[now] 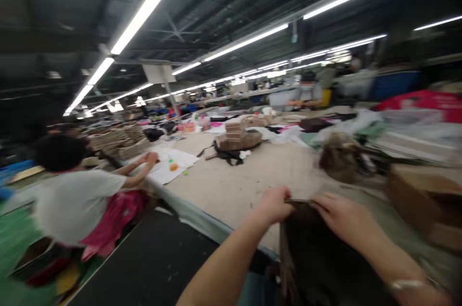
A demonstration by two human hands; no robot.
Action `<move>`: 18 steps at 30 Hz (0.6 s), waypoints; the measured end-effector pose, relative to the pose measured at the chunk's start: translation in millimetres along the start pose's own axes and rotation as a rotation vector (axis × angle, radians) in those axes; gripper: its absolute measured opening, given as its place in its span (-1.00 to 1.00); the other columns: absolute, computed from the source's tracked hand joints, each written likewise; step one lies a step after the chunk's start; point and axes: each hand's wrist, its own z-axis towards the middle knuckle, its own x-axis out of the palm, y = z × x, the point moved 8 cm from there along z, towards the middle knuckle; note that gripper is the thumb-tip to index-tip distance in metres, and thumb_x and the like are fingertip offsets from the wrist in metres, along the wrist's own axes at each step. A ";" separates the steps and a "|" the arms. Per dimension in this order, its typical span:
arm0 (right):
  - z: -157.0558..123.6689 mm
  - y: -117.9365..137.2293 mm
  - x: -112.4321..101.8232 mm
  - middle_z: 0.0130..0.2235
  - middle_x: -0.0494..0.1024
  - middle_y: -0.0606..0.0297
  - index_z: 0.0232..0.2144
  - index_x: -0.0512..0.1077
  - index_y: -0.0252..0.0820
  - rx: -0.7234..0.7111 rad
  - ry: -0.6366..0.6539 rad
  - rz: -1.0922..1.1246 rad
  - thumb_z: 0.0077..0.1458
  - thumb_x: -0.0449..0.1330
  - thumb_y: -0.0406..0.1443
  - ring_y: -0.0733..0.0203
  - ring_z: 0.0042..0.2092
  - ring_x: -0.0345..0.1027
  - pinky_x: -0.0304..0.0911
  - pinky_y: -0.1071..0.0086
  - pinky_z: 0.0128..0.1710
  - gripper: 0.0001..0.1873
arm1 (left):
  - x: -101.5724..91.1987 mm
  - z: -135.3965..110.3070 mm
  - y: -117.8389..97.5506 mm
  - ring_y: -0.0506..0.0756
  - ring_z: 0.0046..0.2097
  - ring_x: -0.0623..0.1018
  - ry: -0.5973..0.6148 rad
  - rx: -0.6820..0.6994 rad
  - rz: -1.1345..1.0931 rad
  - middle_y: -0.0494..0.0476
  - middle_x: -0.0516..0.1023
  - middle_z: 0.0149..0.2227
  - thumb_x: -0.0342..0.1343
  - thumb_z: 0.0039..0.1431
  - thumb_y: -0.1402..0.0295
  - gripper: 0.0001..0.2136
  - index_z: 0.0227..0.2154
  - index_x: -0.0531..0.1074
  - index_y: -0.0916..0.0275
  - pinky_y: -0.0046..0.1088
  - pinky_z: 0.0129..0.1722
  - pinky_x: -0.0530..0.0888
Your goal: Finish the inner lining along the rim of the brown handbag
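A dark brown piece of fabric (317,248) hangs from both my hands over the near edge of the table, its lower part running out of view. My left hand (272,205) is closed on its upper left corner. On the upper right edge, my right hand (335,212) pinches the same fabric, the fingers slightly smeared by motion. Between the hands the top edge is stretched fairly straight. The beige-covered worktable (224,190) lies just beyond.
A brown cardboard box (415,200) and a brownish bundle (339,157) stand to the right. Stacked tan pieces (236,137) lie mid-table with black straps. At left a co-worker (75,190) leans over white sheeting (166,161) near a small orange bottle (173,165). Another person (306,94) is at the back.
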 end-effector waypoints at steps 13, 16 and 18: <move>5.8 18.6 -18.0 -0.27 0.44 0.27 -0.31 0.44 -0.14 -0.078 0.056 0.123 0.03 0.17 -0.43 0.20 -0.19 0.25 0.15 0.30 -0.13 -0.85 | 0.2 4.4 -1.7 -0.03 -0.41 0.38 0.005 0.099 -0.095 -0.07 0.44 -0.51 0.14 -0.10 0.40 -0.92 -0.47 0.42 0.24 -0.56 -0.43 0.20; 7.0 16.5 -15.3 -0.27 0.44 0.29 -0.34 0.44 -0.13 -0.087 0.062 0.119 0.05 0.16 -0.42 0.21 -0.20 0.24 0.13 0.32 -0.15 -0.88 | -0.5 5.6 -2.3 -0.03 -0.42 0.37 0.001 0.102 -0.086 -0.09 0.43 -0.52 0.15 -0.10 0.39 -0.93 -0.48 0.41 0.24 -0.55 -0.44 0.19; 8.3 16.0 -15.0 -0.28 0.44 0.30 -0.37 0.44 -0.13 -0.094 0.058 0.123 0.07 0.15 -0.40 0.23 -0.22 0.23 0.11 0.33 -0.16 -0.90 | -0.9 5.4 -3.8 -0.03 -0.43 0.37 0.002 0.102 -0.082 -0.09 0.43 -0.53 0.15 -0.10 0.39 -0.93 -0.49 0.41 0.24 -0.54 -0.44 0.19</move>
